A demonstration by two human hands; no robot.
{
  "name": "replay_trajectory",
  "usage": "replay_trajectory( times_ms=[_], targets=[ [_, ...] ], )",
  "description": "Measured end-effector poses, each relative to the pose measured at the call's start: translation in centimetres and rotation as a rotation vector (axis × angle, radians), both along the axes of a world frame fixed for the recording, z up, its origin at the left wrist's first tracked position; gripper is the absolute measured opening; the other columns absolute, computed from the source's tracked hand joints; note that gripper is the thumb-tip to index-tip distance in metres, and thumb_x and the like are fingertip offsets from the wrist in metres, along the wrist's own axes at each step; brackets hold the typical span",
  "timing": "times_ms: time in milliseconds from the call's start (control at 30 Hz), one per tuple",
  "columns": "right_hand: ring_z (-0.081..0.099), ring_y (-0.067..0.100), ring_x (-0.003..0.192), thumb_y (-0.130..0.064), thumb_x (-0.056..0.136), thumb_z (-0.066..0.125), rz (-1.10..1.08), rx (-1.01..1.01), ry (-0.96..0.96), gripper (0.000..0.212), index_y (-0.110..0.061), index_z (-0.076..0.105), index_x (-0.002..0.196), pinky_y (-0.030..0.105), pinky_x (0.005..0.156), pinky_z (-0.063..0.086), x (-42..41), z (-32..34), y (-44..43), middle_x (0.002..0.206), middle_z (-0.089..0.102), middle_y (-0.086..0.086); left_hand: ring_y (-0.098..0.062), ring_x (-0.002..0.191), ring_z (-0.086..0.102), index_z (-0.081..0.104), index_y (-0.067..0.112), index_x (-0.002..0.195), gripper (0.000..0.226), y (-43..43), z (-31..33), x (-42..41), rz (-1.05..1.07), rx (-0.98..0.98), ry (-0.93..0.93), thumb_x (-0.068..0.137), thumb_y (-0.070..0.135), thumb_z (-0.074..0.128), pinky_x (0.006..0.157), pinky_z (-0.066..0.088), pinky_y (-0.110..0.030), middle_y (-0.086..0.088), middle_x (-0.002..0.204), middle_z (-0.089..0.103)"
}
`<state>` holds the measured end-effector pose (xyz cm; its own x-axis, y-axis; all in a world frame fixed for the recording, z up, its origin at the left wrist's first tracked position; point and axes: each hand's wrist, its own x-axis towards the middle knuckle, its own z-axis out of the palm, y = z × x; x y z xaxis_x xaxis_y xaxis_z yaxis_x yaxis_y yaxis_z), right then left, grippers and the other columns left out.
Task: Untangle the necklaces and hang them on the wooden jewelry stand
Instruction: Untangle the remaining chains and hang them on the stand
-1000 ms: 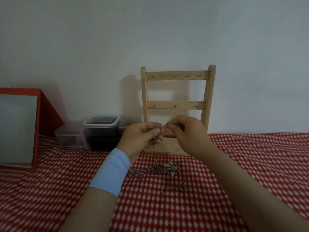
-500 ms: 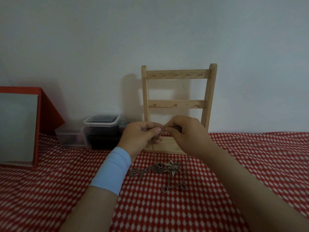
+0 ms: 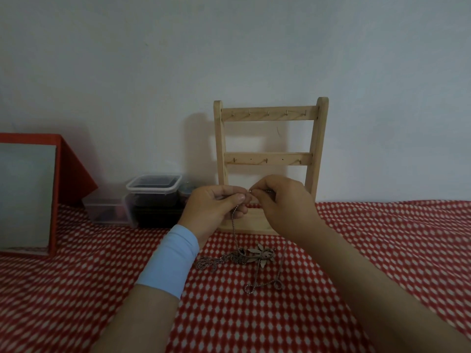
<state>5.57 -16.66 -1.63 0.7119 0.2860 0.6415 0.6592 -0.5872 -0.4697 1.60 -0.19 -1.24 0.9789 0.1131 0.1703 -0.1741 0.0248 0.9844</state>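
chain (image 3: 234,226) hangs vertically from left hand (image 3: 212,212)

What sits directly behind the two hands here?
The wooden jewelry stand; both of its hook rails show above the hands and carry nothing. The left hand and right hand, each pinching a chain, cover the stand's lower part and much of its base.

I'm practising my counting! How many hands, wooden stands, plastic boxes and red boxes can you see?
Hands: 2, left hand and right hand, both pinching the chain
Wooden stand: 1
Plastic boxes: 2, lidded box and low clear box
Red box: 1
Total: 6
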Motion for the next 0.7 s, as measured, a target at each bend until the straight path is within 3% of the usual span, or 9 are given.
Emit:
replay_trajectory(
  times_ms=[133,300,700],
  targets=[
    [0.061,0.002,0.076,-0.023,0.098,0.065,-0.024,0.05,-0.002,0.011,-0.024,0.076,0.094,0.03,0.07,0.055,0.65,-0.27,-0.44,0.08,0.063,-0.021,-0.012,0.066,0.068,0.07,0.001,0.1,0.013,0.13,0.15,-0.12,-0.034,-0.078,0.017,0.09,-0.002,0.062,0.061,0.055,-0.019,-0.007,0.079,0.074],
    [0.061,-0.006,0.074,-0.017,0.098,0.066,0.117,0.091,0.065,0.011,-0.022,0.075,0.093,0.009,0.065,0.045,0.29,0.09,-0.56,0.077,0.064,-0.021,-0.012,0.069,0.069,0.069,0.005,0.101,0.014,0.28,0.16,-0.1,-0.052,-0.131,0.039,0.091,0.0,0.062,0.063,0.056,-0.019,-0.008,0.083,0.075],
    [0.059,-0.009,0.075,-0.022,0.097,0.066,0.12,-0.003,0.011,0.009,-0.025,0.074,0.093,0.008,0.064,0.044,-0.03,0.55,-0.4,0.079,0.061,-0.025,-0.011,0.064,0.066,0.069,0.006,0.095,0.011,-0.1,0.18,-0.15,-0.029,-0.096,0.011,0.094,0.002,0.058,0.062,0.056,-0.02,-0.004,0.072,0.072]
  ],
)
